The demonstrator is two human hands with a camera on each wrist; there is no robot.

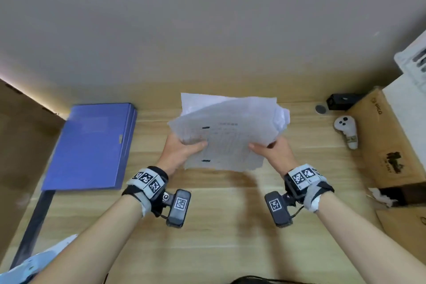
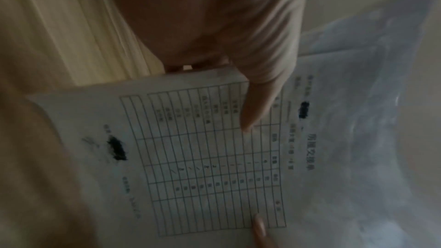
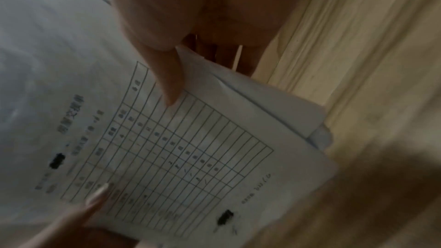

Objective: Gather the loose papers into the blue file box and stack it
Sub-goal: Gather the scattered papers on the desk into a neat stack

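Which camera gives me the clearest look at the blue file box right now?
The head view: the blue file box lies closed and whole on the desk. The left wrist view catches only a blue sliver at its top edge; the right wrist view shows none.

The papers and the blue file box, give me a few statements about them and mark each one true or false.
1. Both hands hold the papers. True: left hand, right hand.
2. The blue file box lies open. False: it is closed, flat on the table.
3. The top sheet shows a printed grid. True.
4. The papers sit inside the box. False: they are held above the table, right of the box.
5. A white controller lies on the box. False: it lies on the table by the cardboard box.
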